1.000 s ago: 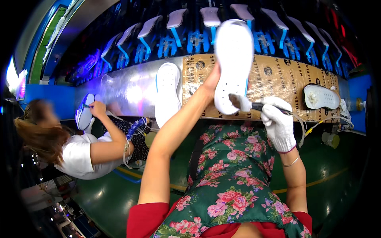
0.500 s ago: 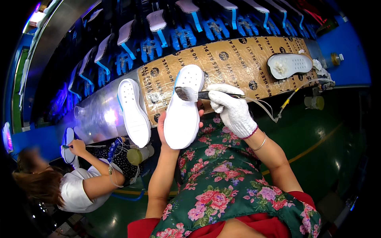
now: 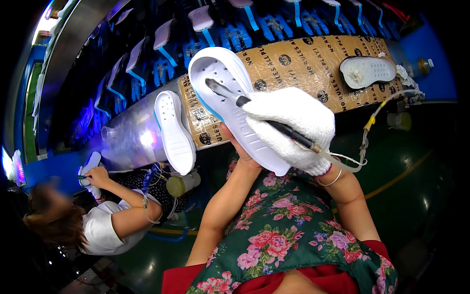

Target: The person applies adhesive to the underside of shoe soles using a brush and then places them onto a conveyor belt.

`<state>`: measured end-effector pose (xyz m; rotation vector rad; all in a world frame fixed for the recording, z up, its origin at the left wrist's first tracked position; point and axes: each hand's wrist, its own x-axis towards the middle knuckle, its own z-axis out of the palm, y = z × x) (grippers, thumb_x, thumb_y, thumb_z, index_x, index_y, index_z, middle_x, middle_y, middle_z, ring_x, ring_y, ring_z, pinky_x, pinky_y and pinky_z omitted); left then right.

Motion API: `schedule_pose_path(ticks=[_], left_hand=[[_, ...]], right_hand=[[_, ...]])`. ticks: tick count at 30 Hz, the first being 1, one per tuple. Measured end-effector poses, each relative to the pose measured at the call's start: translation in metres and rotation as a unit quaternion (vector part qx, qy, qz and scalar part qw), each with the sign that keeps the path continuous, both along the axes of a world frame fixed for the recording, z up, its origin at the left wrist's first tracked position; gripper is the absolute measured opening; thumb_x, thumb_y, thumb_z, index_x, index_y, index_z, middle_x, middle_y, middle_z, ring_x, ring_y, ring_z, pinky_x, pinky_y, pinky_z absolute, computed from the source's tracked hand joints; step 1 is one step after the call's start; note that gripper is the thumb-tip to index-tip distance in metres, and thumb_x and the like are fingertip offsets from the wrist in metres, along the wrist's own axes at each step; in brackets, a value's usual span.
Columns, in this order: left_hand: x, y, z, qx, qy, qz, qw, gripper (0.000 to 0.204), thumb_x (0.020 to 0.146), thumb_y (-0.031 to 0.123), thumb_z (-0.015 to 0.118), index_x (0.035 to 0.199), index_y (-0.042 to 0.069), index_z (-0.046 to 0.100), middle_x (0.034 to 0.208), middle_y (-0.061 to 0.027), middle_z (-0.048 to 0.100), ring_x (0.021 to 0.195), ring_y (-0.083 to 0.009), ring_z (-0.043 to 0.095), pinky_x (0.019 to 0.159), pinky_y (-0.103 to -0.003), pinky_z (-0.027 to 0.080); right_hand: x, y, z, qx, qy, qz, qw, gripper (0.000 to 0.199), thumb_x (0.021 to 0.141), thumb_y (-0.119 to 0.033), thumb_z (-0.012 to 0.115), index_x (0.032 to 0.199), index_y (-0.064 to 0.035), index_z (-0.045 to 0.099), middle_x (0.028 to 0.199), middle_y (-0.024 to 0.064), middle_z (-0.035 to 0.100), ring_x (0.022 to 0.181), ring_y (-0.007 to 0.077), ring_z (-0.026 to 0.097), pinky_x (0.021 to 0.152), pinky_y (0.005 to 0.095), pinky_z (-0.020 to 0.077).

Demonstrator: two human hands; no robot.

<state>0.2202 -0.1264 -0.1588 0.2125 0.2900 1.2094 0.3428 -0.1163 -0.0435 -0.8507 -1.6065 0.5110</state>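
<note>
A white shoe sole point(image 3: 215, 73) is raised at a slant, with holes dotting its wide far end. My left hand point(image 3: 241, 146) supports it from below, its fingers partly hidden behind the sole. In a white knitted glove, my right hand point(image 3: 296, 128) grips a dark-handled brush point(image 3: 221, 89) with a thin tube running from its rear end. The brush tip lies over the holed inner face, inside the raised rim. To the left, a second white sole point(image 3: 175, 134) rests at the bench edge.
A cardboard-covered bench point(image 3: 293, 73) holds another sole point(image 3: 369, 72) with a whitish lump on it. Shoe-shaped pads point(image 3: 200, 18) on blue-strapped stands line the far side. At left, a co-worker point(image 3: 115, 215) handles a sole. A lidded pot point(image 3: 182, 185) hangs near the bench.
The held sole has come up nearer to me and turned, its near end swinging right. My brush has moved from the sole's middle toward its far holed end.
</note>
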Motion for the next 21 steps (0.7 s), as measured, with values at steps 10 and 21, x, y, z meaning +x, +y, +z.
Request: schedule_pose_path(ticks=[10,21], left_hand=[[0.008,0.002,-0.022,-0.019,-0.048,-0.013,0.999,0.107,0.080,0.087,0.051,0.157,0.016,0.029,0.155,-0.0125,0.041,0.141,-0.0317,0.043,0.118,-0.051,0.035],[0.004,0.009,-0.029,-0.009,-0.025,-0.023,0.999,0.107,0.080,0.086,0.052,0.156,0.014,0.031,0.152,-0.0148,0.044,0.139,-0.0316,0.045,0.118,-0.050,0.036]], right_hand=[[-0.014,0.002,0.005,0.022,-0.019,-0.015,0.999,0.027,0.079,-0.002,0.078,0.106,-0.0038,0.075,0.100,0.0140,0.074,0.086,0.0276,0.073,0.075,0.0346,0.0580],[-0.018,-0.005,0.001,-0.088,0.065,-0.009,0.994,0.021,0.080,-0.005,0.077,0.101,-0.0029,0.076,0.101,0.0132,0.076,0.092,0.0276,0.074,0.090,0.0386,0.0559]])
